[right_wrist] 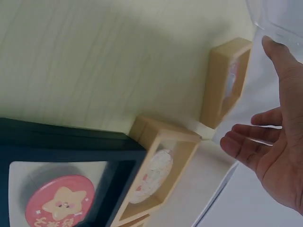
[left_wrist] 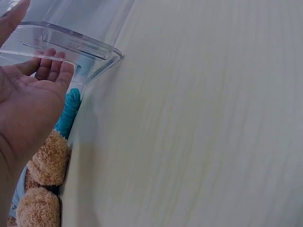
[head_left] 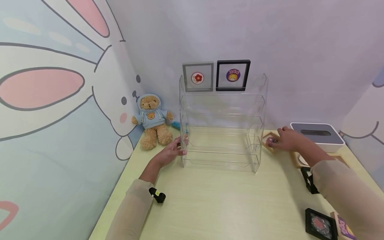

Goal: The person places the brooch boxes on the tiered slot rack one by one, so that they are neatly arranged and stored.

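Observation:
A clear acrylic tiered rack [head_left: 222, 152] stands upright on the table. My left hand [head_left: 169, 154] is at its left side panel, fingers bent around the edge and thumb at the front. In the left wrist view, the left hand's fingers [left_wrist: 54, 71] are partly seen against a clear tier. On the top tier stand a grey frame [head_left: 184, 77] with a flower badge and a black frame [head_left: 231, 89] with a bear badge. Right of the rack, my right hand [head_left: 289, 140] hovers by a small wooden frame [right_wrist: 213, 80], fingers spread and apart from it.
A teddy bear [head_left: 154, 121] in a blue hoodie sits left of the rack, near a blue item [head_left: 176, 125]. A tissue box [head_left: 328, 146] stands at the back right. More black frames [head_left: 309, 225] and wooden frames [right_wrist: 177, 184] lie along the right side.

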A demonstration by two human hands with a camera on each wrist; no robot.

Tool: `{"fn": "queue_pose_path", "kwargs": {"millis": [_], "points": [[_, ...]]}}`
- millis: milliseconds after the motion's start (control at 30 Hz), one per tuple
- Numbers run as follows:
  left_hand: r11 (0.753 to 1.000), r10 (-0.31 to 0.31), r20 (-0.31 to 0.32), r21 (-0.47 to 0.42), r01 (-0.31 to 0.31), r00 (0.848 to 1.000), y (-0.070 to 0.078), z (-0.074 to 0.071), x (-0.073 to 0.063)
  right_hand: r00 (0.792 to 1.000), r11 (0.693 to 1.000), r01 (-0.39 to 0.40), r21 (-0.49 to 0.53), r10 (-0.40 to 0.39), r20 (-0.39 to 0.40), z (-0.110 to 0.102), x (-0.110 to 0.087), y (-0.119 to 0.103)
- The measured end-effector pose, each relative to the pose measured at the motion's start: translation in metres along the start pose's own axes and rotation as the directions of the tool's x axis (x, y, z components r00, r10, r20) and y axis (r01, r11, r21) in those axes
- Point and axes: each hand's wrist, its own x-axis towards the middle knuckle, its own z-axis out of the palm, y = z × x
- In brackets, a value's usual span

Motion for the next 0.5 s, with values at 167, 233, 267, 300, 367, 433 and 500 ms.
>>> {"fn": "queue_pose_path", "kwargs": {"millis": [167,233,267,300,367,433,500], "points": [[1.000,-0.004,0.002,-0.016,0.004,1.000,-0.002,-0.001,0.001,0.997,0.998,-0.036,0.042,0.033,0.072,0.013,0.003,0.000],[1.000,-0.009,0.003,-0.023,0.009,1.000,-0.002,-0.001,0.001,0.995,0.997,-0.061,0.052,0.056,0.086,0.018,0.004,0.000],[1.000,-0.010,0.003,-0.023,0.010,1.000,-0.002,-0.001,0.001,0.994,0.997,-0.066,0.048,0.062,0.087,0.019,0.004,0.001],[1.000,-0.011,0.003,-0.024,0.011,1.000,-0.002,-0.001,0.001,0.994,0.996,-0.073,0.045,0.069,0.087,0.021,0.004,0.001],[1.000,-0.009,0.005,-0.019,0.009,1.000,-0.002,-0.001,0.001,0.993,0.996,-0.079,0.043,0.075,0.087,0.023,0.005,0.002],[1.000,-0.007,0.004,-0.012,0.007,1.000,-0.002,-0.001,0.001,0.992,0.994,-0.092,0.057,0.086,0.091,0.024,0.006,0.003],[1.000,-0.003,0.004,-0.003,0.003,1.000,-0.002,-0.001,0.001,0.990,0.991,-0.109,0.079,0.101,0.095,0.024,0.007,0.002]]}}
